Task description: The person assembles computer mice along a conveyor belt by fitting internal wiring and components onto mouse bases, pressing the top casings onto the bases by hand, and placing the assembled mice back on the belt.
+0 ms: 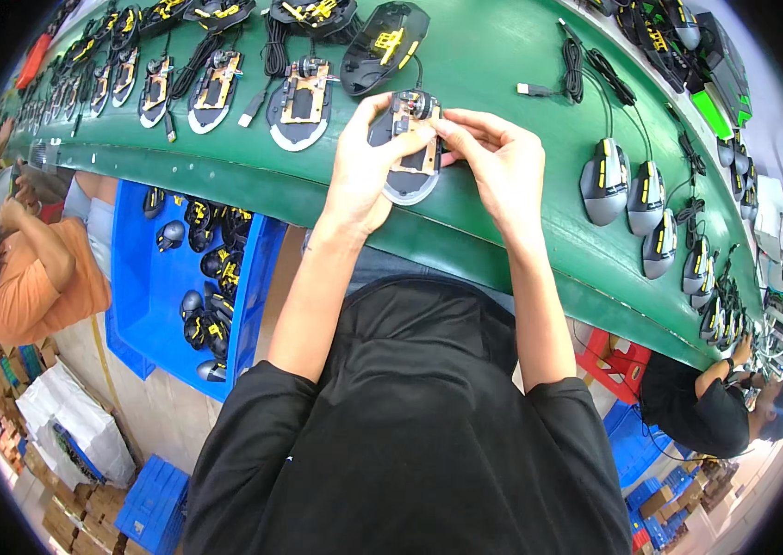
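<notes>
Mouse base [417, 159] at table [493, 55] edge | left hand [364, 165]: part-closed, gripping its left side | right hand [501, 159]: bunched at right edge, grip unclear

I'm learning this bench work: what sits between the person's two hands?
In the head view, an opened computer mouse, its insides exposed, lies between the left hand and the right hand.

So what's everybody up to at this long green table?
A person is handling an opened computer mouse with its circuit board exposed. The left hand holds it by its left side; the right hand has its fingers at the right edge. More opened mice line the green table to the left, and closed ones lie to the right.
</notes>
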A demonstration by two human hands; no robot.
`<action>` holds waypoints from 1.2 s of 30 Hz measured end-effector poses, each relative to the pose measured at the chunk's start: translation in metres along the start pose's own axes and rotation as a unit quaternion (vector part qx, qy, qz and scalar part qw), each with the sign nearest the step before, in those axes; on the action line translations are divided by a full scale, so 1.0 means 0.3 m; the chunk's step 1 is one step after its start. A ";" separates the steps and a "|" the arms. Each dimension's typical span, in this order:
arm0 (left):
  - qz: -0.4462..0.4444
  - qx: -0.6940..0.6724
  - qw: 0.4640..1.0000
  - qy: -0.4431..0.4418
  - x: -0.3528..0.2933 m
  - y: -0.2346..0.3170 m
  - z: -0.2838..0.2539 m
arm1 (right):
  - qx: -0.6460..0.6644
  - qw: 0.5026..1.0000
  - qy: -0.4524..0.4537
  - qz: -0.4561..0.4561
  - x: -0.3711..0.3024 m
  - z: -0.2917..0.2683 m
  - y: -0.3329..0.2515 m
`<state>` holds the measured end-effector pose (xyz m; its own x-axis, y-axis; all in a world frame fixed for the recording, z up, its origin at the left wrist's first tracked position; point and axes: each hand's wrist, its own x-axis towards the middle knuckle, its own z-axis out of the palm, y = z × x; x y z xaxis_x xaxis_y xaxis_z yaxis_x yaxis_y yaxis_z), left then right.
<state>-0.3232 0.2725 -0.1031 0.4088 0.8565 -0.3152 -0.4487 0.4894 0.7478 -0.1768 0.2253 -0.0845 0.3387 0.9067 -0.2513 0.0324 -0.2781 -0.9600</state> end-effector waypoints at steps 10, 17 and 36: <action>0.002 -0.138 0.990 -0.035 -0.020 -0.016 -0.002 | 0.255 0.965 0.060 0.025 -0.038 0.046 -0.024; -0.017 -0.159 0.987 -0.031 -0.011 -0.003 -0.024 | -0.127 0.967 0.078 -0.205 -0.060 0.048 -0.016; -0.003 -0.105 0.993 -0.047 -0.015 0.000 -0.053 | -0.425 0.758 -0.065 -0.491 -0.045 0.062 -0.018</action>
<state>-0.3377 0.2711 -0.1110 0.4793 0.8396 -0.2555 -0.5977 0.5254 0.6056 -0.1990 0.2203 -0.0781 -0.3338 0.8175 0.4694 0.8213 0.4966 -0.2808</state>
